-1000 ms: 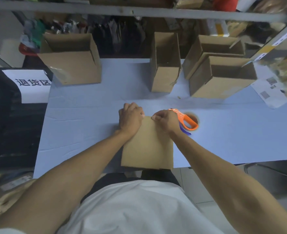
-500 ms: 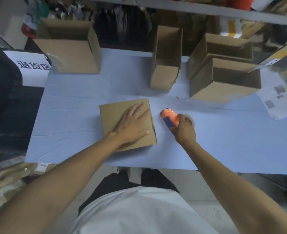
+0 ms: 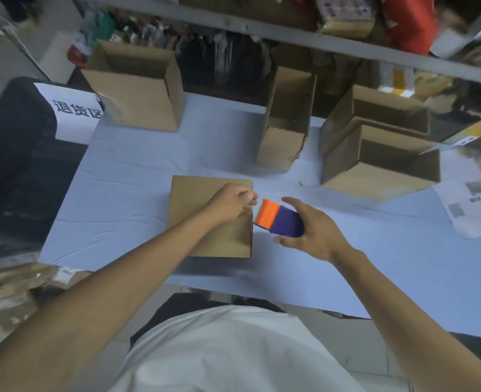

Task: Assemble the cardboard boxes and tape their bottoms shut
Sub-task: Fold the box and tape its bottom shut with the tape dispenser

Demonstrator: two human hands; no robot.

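A brown cardboard box (image 3: pixel 194 210) stands bottom-up on the pale blue table (image 3: pixel 389 250), near the front edge. My left hand (image 3: pixel 232 206) hovers over the box's right side with its fingertips pinched together at the edge, apparently on the tape end, which is too small to make out. Just right of the box, my right hand (image 3: pixel 311 230) grips the orange and purple tape dispenser (image 3: pixel 279 220), its orange end pointing at my left fingertips.
Several open assembled boxes stand at the back: one far left (image 3: pixel 137 91), a narrow one (image 3: pixel 286 128) in the middle, two stacked (image 3: pixel 375 154) on the right. Printed sheets (image 3: pixel 471 205) lie at the right edge. A black bin with a white sign (image 3: pixel 72 108) sits left.
The box has been turned and set square to the table edge. My left hand went from lying flat on the box to pinching at its right edge. My right hand lifted the dispenser beside it.
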